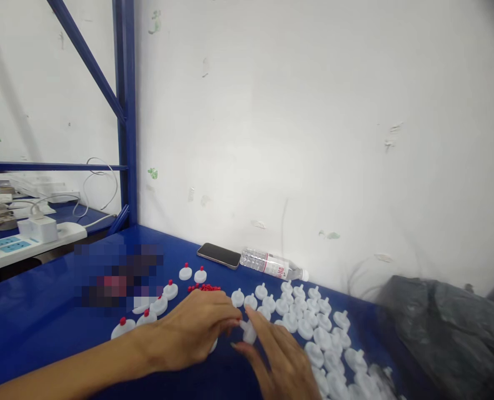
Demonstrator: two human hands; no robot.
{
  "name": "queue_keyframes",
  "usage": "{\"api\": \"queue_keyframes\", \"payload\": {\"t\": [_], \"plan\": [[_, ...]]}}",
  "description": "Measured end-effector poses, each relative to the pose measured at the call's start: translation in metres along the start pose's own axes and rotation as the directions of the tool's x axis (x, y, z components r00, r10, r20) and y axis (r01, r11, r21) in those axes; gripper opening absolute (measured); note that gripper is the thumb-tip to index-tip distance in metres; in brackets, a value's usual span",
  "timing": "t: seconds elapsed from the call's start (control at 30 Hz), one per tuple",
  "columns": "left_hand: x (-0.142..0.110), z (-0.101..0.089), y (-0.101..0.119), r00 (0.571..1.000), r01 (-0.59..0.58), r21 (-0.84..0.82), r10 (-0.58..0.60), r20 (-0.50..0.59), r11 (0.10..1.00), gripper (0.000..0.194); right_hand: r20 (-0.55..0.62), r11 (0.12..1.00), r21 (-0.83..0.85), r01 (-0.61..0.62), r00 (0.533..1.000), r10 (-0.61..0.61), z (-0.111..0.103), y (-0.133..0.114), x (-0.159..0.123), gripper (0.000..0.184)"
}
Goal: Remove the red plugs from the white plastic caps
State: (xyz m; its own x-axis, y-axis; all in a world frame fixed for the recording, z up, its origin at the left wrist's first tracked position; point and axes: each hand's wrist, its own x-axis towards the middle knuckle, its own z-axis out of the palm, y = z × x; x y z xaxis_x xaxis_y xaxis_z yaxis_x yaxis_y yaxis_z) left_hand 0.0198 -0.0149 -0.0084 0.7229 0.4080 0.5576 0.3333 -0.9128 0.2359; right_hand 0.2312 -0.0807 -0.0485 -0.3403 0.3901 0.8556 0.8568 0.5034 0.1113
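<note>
Between the thumb and fingers of my right hand [283, 358] is a white plastic nozzle cap [249, 332], its spout turned toward my left hand [194, 325]. The left fingers are pinched together right at that spout; what they hold is hidden. Part of another white piece shows under my left hand. Just beyond that hand lies a small pile of red tips [205, 288]. To the left, several white caps with red tips on their spouts [170, 290] stand in a loose curved row. Many white caps with bare spouts [300, 311] are spread to the right.
A phone [219, 255] and a clear plastic bottle [272, 264] lie along the wall. At the right is a dark plastic bag [450, 333]. A blue rack post [125, 111] rises at the back left, near a power strip [34, 241]. One area of the blue table [42, 328] is blurred out.
</note>
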Motion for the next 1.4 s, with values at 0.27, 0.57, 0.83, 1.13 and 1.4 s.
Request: {"api": "queue_keyframes", "payload": {"t": [0.27,0.57,0.83,1.13,1.4], "plan": [[0.02,-0.057,-0.027,0.932,0.322,0.536,-0.36,-0.036,0.781,0.033,0.109,0.975,0.108,-0.194,0.977,0.183,0.007,-0.008,-0.006,0.046],[0.011,-0.069,-0.047,0.836,0.31,0.713,-0.538,0.111,0.629,0.024,0.079,0.965,0.256,-0.062,0.996,0.043,-0.004,-0.007,0.012,0.032],[0.009,-0.065,-0.043,0.808,0.277,0.722,-0.56,0.183,0.635,0.027,0.072,0.966,0.255,-0.043,0.997,0.025,-0.007,-0.007,0.016,0.031],[0.009,-0.066,-0.043,0.807,0.266,0.711,-0.554,0.205,0.651,0.024,0.108,0.964,0.259,-0.062,0.994,0.035,-0.006,-0.009,0.014,0.031],[0.009,-0.07,-0.035,0.836,0.247,0.613,-0.484,0.257,0.751,0.018,0.17,0.967,0.244,-0.074,0.985,0.033,-0.005,-0.008,0.008,0.029]]}}
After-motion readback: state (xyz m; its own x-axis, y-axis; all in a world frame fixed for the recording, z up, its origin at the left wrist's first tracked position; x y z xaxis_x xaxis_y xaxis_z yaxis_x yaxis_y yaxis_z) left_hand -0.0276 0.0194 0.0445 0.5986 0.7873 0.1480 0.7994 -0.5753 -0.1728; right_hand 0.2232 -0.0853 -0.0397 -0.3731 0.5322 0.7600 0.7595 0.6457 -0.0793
